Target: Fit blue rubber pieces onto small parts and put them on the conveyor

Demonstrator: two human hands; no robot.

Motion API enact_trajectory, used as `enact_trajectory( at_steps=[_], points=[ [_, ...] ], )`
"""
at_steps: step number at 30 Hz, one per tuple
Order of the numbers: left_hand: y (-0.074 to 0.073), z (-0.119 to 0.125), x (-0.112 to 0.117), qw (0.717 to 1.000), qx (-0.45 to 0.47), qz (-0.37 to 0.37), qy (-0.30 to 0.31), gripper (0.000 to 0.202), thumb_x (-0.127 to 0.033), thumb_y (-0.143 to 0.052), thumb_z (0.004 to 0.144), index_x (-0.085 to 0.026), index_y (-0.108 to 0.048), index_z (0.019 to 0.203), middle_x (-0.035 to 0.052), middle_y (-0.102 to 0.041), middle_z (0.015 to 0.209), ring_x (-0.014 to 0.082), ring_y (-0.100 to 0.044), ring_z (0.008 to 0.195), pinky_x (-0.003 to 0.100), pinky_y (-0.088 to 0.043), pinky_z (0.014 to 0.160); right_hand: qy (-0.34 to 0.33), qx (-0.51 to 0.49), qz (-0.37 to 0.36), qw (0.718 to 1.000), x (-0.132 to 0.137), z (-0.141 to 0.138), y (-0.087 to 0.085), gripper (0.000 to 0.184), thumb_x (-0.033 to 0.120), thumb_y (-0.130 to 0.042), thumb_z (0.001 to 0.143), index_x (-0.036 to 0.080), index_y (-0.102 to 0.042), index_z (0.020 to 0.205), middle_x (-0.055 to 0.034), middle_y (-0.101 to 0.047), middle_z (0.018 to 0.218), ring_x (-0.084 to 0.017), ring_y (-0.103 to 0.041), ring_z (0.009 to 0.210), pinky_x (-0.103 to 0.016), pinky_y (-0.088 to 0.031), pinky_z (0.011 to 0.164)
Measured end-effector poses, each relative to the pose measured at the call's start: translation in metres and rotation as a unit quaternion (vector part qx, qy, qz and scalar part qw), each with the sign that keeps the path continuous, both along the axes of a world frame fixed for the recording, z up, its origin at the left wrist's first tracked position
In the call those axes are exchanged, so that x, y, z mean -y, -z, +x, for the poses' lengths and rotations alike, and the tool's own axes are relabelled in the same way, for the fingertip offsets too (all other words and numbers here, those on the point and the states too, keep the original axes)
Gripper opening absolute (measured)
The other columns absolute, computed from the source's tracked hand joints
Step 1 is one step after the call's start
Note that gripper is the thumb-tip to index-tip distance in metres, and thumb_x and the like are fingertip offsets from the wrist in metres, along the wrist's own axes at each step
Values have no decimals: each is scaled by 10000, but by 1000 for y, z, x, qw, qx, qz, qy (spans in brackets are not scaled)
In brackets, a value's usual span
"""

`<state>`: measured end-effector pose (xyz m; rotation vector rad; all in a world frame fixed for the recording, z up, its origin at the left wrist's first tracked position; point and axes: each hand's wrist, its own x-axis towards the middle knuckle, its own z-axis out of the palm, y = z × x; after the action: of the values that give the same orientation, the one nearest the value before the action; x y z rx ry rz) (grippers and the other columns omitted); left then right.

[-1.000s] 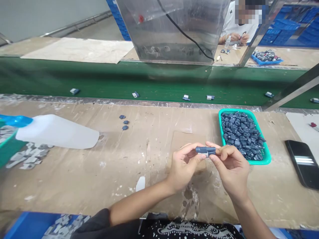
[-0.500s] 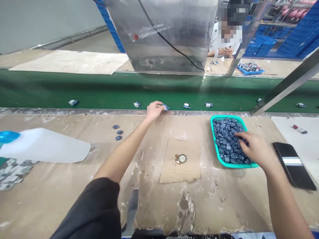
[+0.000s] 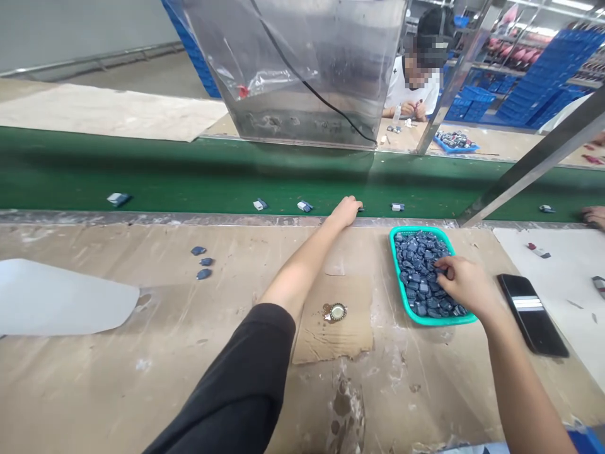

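My left hand (image 3: 347, 212) reaches out to the near edge of the green conveyor belt (image 3: 189, 180). Its fingers are curled over a small dark thing, and only a tip of it shows. A blue-and-white part (image 3: 305, 205) lies on the belt just left of that hand, and another part (image 3: 397, 207) lies to its right. My right hand (image 3: 460, 284) is in the green basket (image 3: 397, 277), pinching among the several dark blue parts (image 3: 416, 265) heaped there.
A bottle cap (image 3: 336, 311) sits on a cardboard patch. A black phone (image 3: 532, 314) lies right of the basket. Three blue pieces (image 3: 202, 261) and a white plastic sheet (image 3: 61, 296) lie at the left. A metal housing (image 3: 307, 63) stands beyond the belt, where a co-worker (image 3: 411, 88) sits.
Both hands held one part together a second ago. My left hand then set it on the belt and slid right along the edge. My right hand went into the basket.
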<state>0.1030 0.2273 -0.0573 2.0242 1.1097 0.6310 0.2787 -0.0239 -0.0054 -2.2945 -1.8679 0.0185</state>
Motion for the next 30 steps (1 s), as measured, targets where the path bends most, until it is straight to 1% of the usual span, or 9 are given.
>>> enact_trajectory(
  at_steps=[3,6,9,12,15,18,22,26,30],
  points=[
    [-9,-9,7,996,71,-54,-14,277,-139,-364,818,-113,-563,1010,119,-595,939,172,-553,865,308,-432,824,-15,-27,52,998,2,3,-3,283,189,-443,642,142,-672,801,-60,-613,672,-184,-560,569,-302,-456,570],
    [-15,-41,33,980,150,-129,-31,351,-145,-223,865,-95,-516,1052,118,-599,904,120,-580,758,265,-468,741,6,-120,111,987,8,2,-9,244,236,-470,663,178,-674,785,-39,-607,667,-167,-542,523,-304,-449,523],
    [-15,-87,76,960,200,-191,-44,301,-212,-310,866,-95,-524,1042,93,-600,848,96,-579,690,235,-476,691,-21,-317,165,934,10,-14,-14,164,256,-558,681,214,-659,804,-21,-604,729,-156,-571,555,-295,-486,528],
    [-9,-132,126,926,270,-255,-65,296,-282,-531,778,-141,-554,1037,32,-575,817,63,-536,630,199,-451,642,-121,-478,130,860,9,-51,-11,99,253,-662,675,219,-660,768,-39,-580,840,-169,-601,672,-299,-528,582],
    [-5,-159,166,896,316,-299,-86,370,-276,-646,688,-162,-580,1034,-8,-552,771,50,-501,629,176,-418,626,-201,-524,31,827,6,-96,4,48,247,-660,710,204,-652,730,-46,-559,806,-176,-587,732,-299,-528,612],
    [-4,-168,186,904,293,-294,-102,407,-248,-657,670,-146,-576,1056,4,-581,792,77,-528,680,197,-428,660,-240,-471,-14,849,3,-131,22,37,212,-588,752,195,-617,768,-45,-575,796,-175,-578,752,-318,-508,674],
    [-3,-167,190,933,261,-235,-84,464,-227,-646,682,-151,-515,1121,59,-622,941,130,-589,796,260,-459,760,-308,-299,19,903,0,-149,41,123,119,-498,763,205,-575,805,-43,-613,803,-193,-554,804,-355,-462,752],
    [0,-166,192,948,243,-196,-64,346,-258,-616,723,-157,-516,1038,74,-633,991,156,-600,888,293,-469,809,-362,-224,52,903,-1,-145,53,165,108,-463,793,229,-570,820,-35,-633,839,-222,-519,896,-383,-446,794],
    [0,-167,197,976,183,-105,-52,310,-287,-628,717,-182,-590,1006,62,-608,1036,156,-587,899,284,-488,783,-340,-233,54,909,2,-141,56,149,139,-484,802,246,-577,847,-31,-640,834,-225,-521,878,-387,-461,764]
  ],
)
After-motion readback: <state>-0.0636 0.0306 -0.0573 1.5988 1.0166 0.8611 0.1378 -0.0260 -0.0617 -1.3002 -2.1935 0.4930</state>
